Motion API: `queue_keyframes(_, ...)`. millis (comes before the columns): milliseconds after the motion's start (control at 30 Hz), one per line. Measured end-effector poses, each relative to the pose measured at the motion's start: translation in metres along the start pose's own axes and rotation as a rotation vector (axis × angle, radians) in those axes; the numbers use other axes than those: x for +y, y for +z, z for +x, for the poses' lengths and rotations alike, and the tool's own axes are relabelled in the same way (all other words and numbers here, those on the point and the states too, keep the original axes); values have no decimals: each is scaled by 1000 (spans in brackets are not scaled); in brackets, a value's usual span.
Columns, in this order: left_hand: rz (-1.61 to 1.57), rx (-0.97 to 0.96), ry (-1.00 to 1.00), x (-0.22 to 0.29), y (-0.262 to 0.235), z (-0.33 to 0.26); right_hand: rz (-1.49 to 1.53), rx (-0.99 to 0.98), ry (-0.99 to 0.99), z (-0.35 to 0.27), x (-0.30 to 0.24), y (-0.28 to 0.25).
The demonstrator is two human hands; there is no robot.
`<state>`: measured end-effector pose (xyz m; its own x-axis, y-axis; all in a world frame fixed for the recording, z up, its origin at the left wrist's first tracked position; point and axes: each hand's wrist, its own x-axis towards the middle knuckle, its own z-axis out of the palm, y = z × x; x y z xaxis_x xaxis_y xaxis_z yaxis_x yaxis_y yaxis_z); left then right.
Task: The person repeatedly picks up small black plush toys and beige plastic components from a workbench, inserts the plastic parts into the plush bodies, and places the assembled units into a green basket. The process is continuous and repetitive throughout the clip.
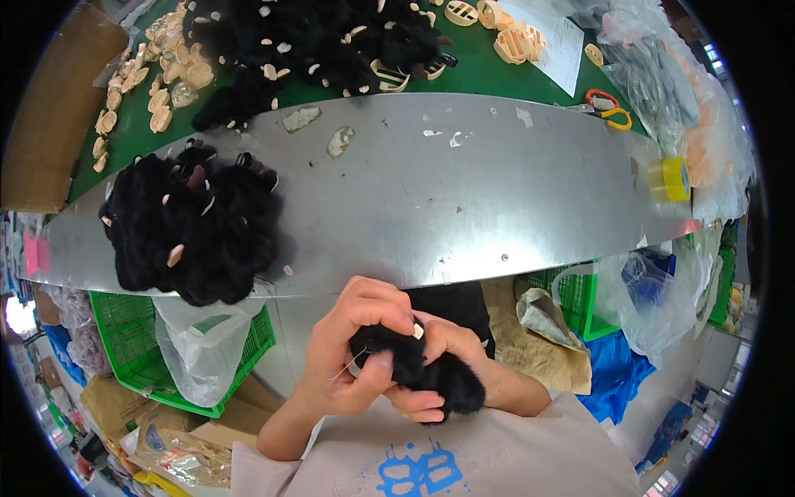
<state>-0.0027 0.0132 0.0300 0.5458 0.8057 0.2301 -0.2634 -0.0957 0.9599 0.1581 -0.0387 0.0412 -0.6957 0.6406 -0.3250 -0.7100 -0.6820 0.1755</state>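
Note:
Close to my body, off the near edge of the metal table, I hold a small black furry plush piece [447,385] between both hands. My left hand [356,348] is closed on its left end, thumb and fingers pinching the fur. A thin pale thread hangs beside that thumb. My right hand [451,344] wraps round the piece from the right, its fingers curled beneath it. A small cream-coloured bit [418,330] shows on the fur between my fingertips. Whether a needle is there, I cannot make out.
A heap of black plush pieces [190,232] lies at the table's left. More black plush [315,41] and cream plastic parts [522,41] cover the green surface behind. Scissors [613,112] and yellow tape [675,179] are at right. Green baskets [124,331] stand below the table [397,190].

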Motion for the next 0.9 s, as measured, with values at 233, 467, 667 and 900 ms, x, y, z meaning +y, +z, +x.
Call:
queue_keyframes(233, -84, -133, 56, -1, -15, 7, 146, -108, 76, 0, 0, -7)
queue_keyframes(467, 30, -6, -92, -7, -17, -8, -901, 139, -250, -12, -17, -16)
queue_keyframes(667, 0, 286, -212, 3, -7, -12, -1971, 883, -1005, -31, -142, 4)
queue_keyframes(900, -15, 368, -296, 6, 1, 12, -2598, 1225, -1368, -49, -348, 7)
